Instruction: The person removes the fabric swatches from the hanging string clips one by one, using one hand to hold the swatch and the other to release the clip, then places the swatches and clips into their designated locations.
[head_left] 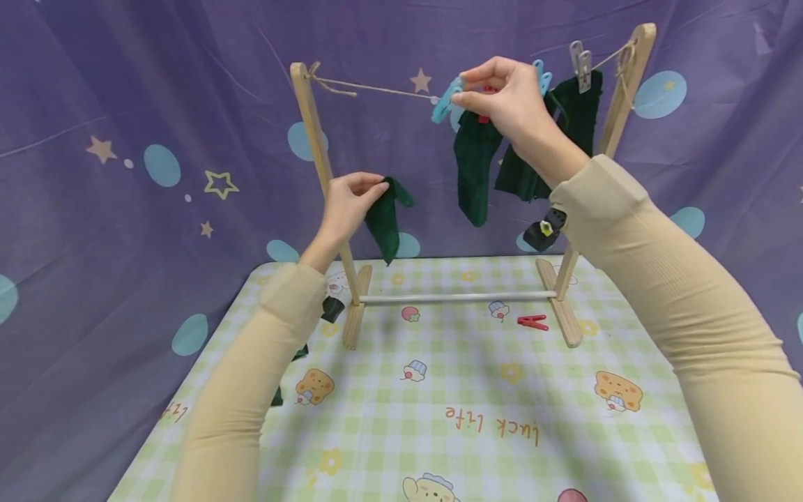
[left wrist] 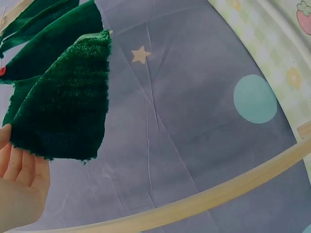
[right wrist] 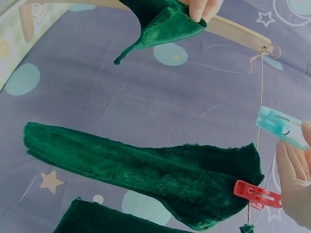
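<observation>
My left hand (head_left: 351,206) pinches a small dark green velvet cloth piece (head_left: 384,223) by its edge, and the cloth dangles below the string (head_left: 376,88). In my right hand (head_left: 517,104) a light blue clothespin (head_left: 447,101) is pinched by its handle end, at the string; whether it bites the string I cannot tell. Beside it, a long green velvet piece (head_left: 473,171) hangs under a red clothespin (right wrist: 255,194). Farther right hangs a wider green garment (head_left: 580,115), with a grey clothespin (head_left: 582,70) and another blue clothespin (head_left: 543,77) above, partly hidden by my right hand.
The string is tied between two wooden posts (head_left: 318,139), joined low by a white rod (head_left: 458,298). On the checked tablecloth (head_left: 489,369) lie a red clothespin (head_left: 533,321) and, by my left sleeve, a black piece (head_left: 332,309). A black piece with a yellow buckle (head_left: 544,230) shows near the right post.
</observation>
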Motion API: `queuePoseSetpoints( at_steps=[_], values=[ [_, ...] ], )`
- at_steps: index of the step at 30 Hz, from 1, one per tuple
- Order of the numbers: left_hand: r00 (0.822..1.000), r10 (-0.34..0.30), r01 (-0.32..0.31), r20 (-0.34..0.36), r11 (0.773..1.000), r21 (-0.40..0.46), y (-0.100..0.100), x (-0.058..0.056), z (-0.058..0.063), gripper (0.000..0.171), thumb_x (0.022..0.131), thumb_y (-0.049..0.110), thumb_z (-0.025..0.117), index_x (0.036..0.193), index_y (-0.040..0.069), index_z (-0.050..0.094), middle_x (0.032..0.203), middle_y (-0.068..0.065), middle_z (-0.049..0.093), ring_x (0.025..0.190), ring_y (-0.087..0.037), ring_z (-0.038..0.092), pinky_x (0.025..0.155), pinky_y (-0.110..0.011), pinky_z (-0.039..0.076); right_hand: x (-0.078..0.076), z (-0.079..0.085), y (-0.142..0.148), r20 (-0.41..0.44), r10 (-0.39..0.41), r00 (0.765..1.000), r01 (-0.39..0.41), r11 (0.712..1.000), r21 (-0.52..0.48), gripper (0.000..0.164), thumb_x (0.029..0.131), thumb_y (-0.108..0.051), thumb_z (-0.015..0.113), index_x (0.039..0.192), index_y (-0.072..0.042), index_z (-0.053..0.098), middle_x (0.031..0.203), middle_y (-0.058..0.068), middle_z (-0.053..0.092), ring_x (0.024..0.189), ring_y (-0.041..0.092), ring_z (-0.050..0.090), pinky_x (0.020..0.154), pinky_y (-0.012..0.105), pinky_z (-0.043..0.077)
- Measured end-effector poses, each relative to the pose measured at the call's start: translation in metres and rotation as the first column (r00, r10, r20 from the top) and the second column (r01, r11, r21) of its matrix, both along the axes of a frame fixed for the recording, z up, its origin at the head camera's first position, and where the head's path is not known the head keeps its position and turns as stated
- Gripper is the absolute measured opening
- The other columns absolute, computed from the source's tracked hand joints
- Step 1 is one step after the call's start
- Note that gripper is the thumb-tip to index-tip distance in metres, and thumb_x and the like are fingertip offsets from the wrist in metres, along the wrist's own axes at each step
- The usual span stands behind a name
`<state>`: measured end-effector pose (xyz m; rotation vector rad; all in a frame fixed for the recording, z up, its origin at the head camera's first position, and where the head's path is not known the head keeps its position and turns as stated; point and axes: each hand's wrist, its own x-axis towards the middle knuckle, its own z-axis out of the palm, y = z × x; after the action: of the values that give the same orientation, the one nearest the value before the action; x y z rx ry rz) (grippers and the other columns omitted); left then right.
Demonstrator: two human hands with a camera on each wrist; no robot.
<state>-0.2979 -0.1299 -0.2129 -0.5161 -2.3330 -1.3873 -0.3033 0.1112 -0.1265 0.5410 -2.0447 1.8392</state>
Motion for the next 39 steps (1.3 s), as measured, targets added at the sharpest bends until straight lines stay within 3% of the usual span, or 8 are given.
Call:
queuePoseSetpoints(
  at_steps=[8, 13, 20, 24, 28, 33, 39],
  values=[
    [1.000, 0.003, -0.003, -0.002, 1.000, -0.021, -0.003, 0.008, -0.007, 0.022, 0.083, 0.016, 0.062, 0.096, -0.001, 0.066, 0.087, -0.015, 0.066, 0.068, -0.009, 0.059, 0.064, -0.020, 0.046, 0.005, -0.012, 0.005, 0.022, 0.039, 0.999, -0.038, 0.999, -0.024, 0.018, 0.074, -0.008, 0.071, 0.090, -0.007, 0.062, 0.102, 0.004, 0.061, 0.089, 0.014, 0.053, 0.086, 0.026, 0.041],
    [1.000, -0.014, 0.014, -0.020, 1.000, -0.005, -0.006, 0.015, -0.012, 0.022, 0.083, 0.016, 0.062, 0.096, -0.002, 0.066, 0.088, -0.017, 0.065, 0.068, -0.006, 0.058, 0.065, -0.021, 0.047, 0.006, -0.022, 0.009, 0.055, 0.066, 0.996, -0.062, 0.996, -0.065, 0.020, 0.073, -0.006, 0.071, 0.091, -0.007, 0.061, 0.103, 0.004, 0.061, 0.088, 0.015, 0.056, 0.088, 0.028, 0.041],
    [1.000, -0.001, 0.001, -0.020, 1.000, 0.021, -0.014, 0.022, -0.020, 0.023, 0.082, 0.016, 0.063, 0.096, -0.002, 0.067, 0.088, -0.019, 0.065, 0.067, -0.002, 0.057, 0.066, -0.019, 0.046, 0.011, -0.034, 0.016, 0.083, 0.067, 0.994, -0.064, 0.997, -0.043, 0.023, 0.074, -0.009, 0.071, 0.094, -0.007, 0.061, 0.103, 0.002, 0.061, 0.091, 0.014, 0.058, 0.089, 0.030, 0.041],
    [1.000, -0.002, 0.002, 0.013, 0.999, 0.037, -0.021, 0.026, -0.027, 0.023, 0.082, 0.018, 0.064, 0.096, -0.001, 0.067, 0.088, -0.019, 0.065, 0.067, -0.004, 0.056, 0.066, -0.019, 0.046, 0.016, -0.041, 0.021, 0.105, 0.064, 0.992, -0.065, 0.998, -0.002, 0.026, 0.074, -0.012, 0.071, 0.098, -0.008, 0.062, 0.100, -0.001, 0.062, 0.093, 0.014, 0.057, 0.086, 0.031, 0.040],
    [0.998, 0.001, -0.001, 0.059, 1.000, -0.006, -0.027, 0.031, -0.034, 0.024, 0.083, 0.019, 0.063, 0.097, 0.000, 0.067, 0.090, -0.017, 0.065, 0.070, -0.004, 0.058, 0.068, -0.020, 0.047, 0.021, -0.051, 0.028, 0.137, 0.045, 0.989, -0.055, 0.996, 0.066, 0.034, 0.075, -0.017, 0.071, 0.107, -0.009, 0.061, 0.098, -0.005, 0.063, 0.095, 0.012, 0.057, 0.087, 0.031, 0.041],
    [0.994, 0.005, 0.003, 0.108, 0.998, -0.069, -0.035, 0.038, -0.044, 0.024, 0.083, 0.020, 0.063, 0.098, 0.002, 0.067, 0.093, -0.014, 0.066, 0.074, -0.009, 0.060, 0.068, -0.023, 0.048, 0.025, -0.067, 0.035, 0.162, 0.055, 0.985, -0.076, 0.989, 0.126, 0.042, 0.076, -0.020, 0.070, 0.114, -0.007, 0.058, 0.102, -0.004, 0.061, 0.094, 0.009, 0.057, 0.082, 0.022, 0.044],
    [0.989, 0.000, 0.017, 0.147, 0.993, -0.114, -0.043, 0.045, -0.055, 0.023, 0.083, 0.020, 0.063, 0.098, 0.003, 0.067, 0.093, -0.013, 0.066, 0.076, -0.018, 0.062, 0.067, -0.024, 0.049, 0.030, -0.084, 0.043, 0.167, 0.089, 0.982, -0.112, 0.985, 0.130, 0.038, 0.077, -0.017, 0.069, 0.111, -0.005, 0.059, 0.106, -0.002, 0.060, 0.093, 0.006, 0.058, 0.077, 0.017, 0.046]
  ],
)
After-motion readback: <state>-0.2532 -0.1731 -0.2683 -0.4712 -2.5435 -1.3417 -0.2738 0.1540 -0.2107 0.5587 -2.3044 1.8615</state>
